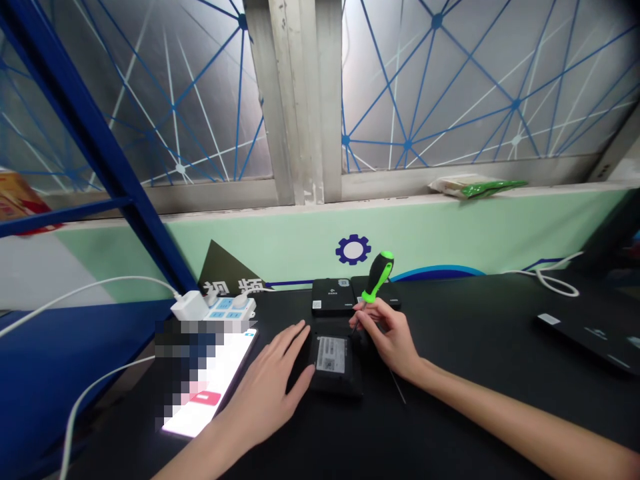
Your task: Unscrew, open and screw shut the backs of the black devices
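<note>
A small black box (334, 363) with a white label lies on the black table (475, 373) in front of me. My left hand (273, 380) rests flat beside it, fingers stretched out, thumb touching its near left corner. My right hand (387, 333) is closed around a screwdriver with a green and black handle (379, 275), held upright and tilted, its tip down at the box's far right corner. Two more black boxes (334, 297) lie just behind.
A lit phone (210, 380) lies left of my left hand, next to a white power strip (220, 308) with a plugged charger and cables. A flat black device (590, 333) sits at the right. A blue metal post (100, 147) rises at the left.
</note>
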The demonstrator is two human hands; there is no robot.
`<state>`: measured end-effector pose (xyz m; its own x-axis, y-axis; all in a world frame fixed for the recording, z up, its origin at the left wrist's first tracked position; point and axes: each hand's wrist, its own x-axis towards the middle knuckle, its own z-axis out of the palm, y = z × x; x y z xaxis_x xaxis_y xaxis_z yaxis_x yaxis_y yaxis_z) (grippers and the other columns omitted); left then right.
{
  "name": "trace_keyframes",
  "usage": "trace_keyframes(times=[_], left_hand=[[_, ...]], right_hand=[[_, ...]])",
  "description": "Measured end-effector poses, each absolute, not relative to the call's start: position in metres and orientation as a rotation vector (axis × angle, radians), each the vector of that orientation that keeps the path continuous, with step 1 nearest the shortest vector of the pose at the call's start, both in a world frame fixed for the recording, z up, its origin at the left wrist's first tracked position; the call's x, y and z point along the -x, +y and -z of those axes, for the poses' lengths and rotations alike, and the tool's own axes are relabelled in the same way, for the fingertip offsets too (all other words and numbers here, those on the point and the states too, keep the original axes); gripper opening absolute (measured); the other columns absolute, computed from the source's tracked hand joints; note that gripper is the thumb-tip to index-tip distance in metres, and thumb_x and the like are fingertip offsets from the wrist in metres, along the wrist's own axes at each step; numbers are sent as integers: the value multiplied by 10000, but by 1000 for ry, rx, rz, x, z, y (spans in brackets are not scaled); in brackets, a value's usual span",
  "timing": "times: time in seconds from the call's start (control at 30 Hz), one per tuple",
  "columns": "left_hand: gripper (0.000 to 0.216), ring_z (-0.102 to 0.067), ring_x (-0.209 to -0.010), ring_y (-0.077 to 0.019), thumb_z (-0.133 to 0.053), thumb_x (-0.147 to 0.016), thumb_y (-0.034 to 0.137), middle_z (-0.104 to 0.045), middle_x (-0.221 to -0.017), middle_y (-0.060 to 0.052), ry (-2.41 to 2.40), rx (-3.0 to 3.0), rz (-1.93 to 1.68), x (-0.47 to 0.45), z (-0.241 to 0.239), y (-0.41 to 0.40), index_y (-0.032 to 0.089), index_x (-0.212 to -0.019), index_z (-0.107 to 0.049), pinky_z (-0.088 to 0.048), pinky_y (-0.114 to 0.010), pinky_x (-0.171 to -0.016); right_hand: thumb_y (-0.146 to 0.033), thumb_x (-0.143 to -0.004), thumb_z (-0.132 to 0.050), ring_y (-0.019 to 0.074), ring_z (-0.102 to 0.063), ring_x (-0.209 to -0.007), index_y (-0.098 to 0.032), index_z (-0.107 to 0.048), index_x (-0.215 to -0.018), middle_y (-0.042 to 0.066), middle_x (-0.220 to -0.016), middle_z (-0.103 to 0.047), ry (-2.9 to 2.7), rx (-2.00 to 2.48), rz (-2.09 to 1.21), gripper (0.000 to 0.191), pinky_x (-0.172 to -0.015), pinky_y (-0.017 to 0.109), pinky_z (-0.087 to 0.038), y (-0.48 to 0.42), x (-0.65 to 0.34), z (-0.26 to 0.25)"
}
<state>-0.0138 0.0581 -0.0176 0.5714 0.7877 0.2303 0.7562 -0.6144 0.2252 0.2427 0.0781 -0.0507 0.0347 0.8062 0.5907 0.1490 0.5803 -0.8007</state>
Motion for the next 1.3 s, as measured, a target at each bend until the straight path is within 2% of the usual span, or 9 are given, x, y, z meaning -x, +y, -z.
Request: trace_keyframes(times=[0.17, 0.37, 0.6, 0.83, 1.1, 1.3], left_hand=[[675, -384, -1407, -315, -467, -984, 537, -343, -1584, -74, 1261, -2672, -391, 14, 19, 56, 321, -1567, -204, -391, -509, -1100], [657, -385, -1408, -308, -476, -978, 551, -377, -1568, -57, 1232, -2653, -364, 13, 16, 56, 335, -1555, -246, -397, -506, -1096], [645, -287, -1456, -303, -433, -1002, 541, -275, -1613, -24, 1198, -2679, -307, 14, 16, 57, 358, -1567, -180, -318, -537, -1143], [644, -283, -1457, -304, -403, -1018, 525, -282, -1610, -54, 1227, -2665, -308, 14, 21, 59, 324, -1576, -152, -310, -543, -1145], [633, -260, -1465, -309, -388, -1018, 537, -282, -1610, -61, 1270, -2630, -288, 12, 24, 60, 299, -1571, -192, -288, -552, -1154], [642, -253, -1468, -306, -382, -1012, 558, -283, -1610, -50, 1271, -2631, -279, 12, 22, 59, 299, -1570, -200, -278, -543, -1163]], right_hand=[[-377, -972, -563, 190, -702, -732, -184, -621, -1019, 70, -819, -736, -1481, 858, -617, 207, -705, 311, -582, 79, -243, 52], [-378, -977, -555, 184, -699, -721, -186, -620, -1039, 68, -831, -734, -1489, 842, -635, 211, -682, 301, -581, 80, -244, 55], [-322, -985, -544, 174, -683, -701, -193, -624, -1033, 54, -825, -727, -1575, 868, -582, 159, -683, 286, -556, 77, -243, 52], [-318, -989, -522, 172, -670, -691, -194, -637, -984, 42, -795, -713, -1684, 907, -507, 169, -678, 270, -533, 75, -242, 44], [-295, -995, -509, 155, -665, -657, -186, -624, -971, 30, -753, -698, -1699, 927, -509, 160, -661, 243, -529, 78, -242, 42], [-262, -999, -489, 162, -685, -701, -197, -612, -982, 47, -836, -726, -1796, 920, -429, 140, -664, 243, -528, 75, -243, 46]])
